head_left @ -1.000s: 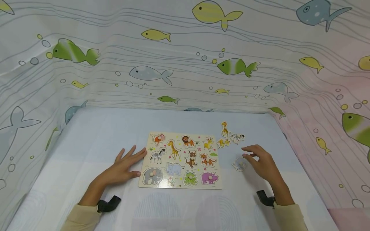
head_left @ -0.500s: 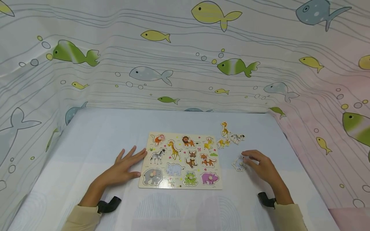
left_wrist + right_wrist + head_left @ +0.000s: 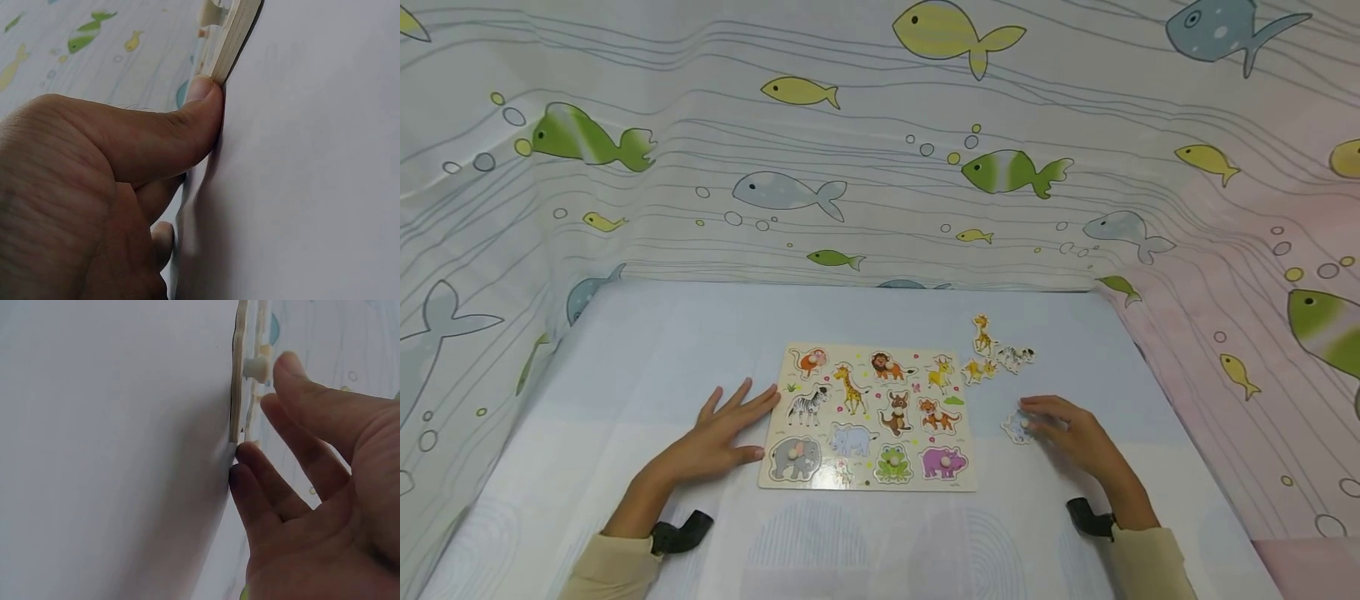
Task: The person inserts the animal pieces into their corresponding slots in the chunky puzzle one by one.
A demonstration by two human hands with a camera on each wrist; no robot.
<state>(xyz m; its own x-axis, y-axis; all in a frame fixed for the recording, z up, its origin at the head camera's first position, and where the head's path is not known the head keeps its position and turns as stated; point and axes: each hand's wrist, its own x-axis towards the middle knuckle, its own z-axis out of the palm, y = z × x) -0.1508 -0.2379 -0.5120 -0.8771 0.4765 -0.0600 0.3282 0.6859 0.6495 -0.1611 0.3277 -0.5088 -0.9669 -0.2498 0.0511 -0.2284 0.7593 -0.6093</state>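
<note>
The wooden animal puzzle board (image 3: 835,417) lies flat on the table. My left hand (image 3: 715,433) rests at its left edge with fingers spread; in the left wrist view the thumb (image 3: 200,90) touches the board's side. To the right of the board lies a pale blue animal puzzle piece (image 3: 1017,427), partly hidden by my right hand (image 3: 1071,433). The right wrist view shows the piece's white knob (image 3: 256,367) standing up. Thumb and index finger are beside that knob, with a gap to it, while the other fingertips touch down by the piece's edge.
Beyond the board's right corner lie a giraffe piece (image 3: 982,335), a zebra piece (image 3: 1017,358) and a yellow animal piece (image 3: 980,372). Knobbed pieces such as the elephant (image 3: 786,467) and frog (image 3: 893,473) sit in the board. A fish-print curtain (image 3: 880,133) closes off the back.
My right hand has come lower and a little to the left, its fingers now reaching over the pale blue piece. The left hand and board stay put.
</note>
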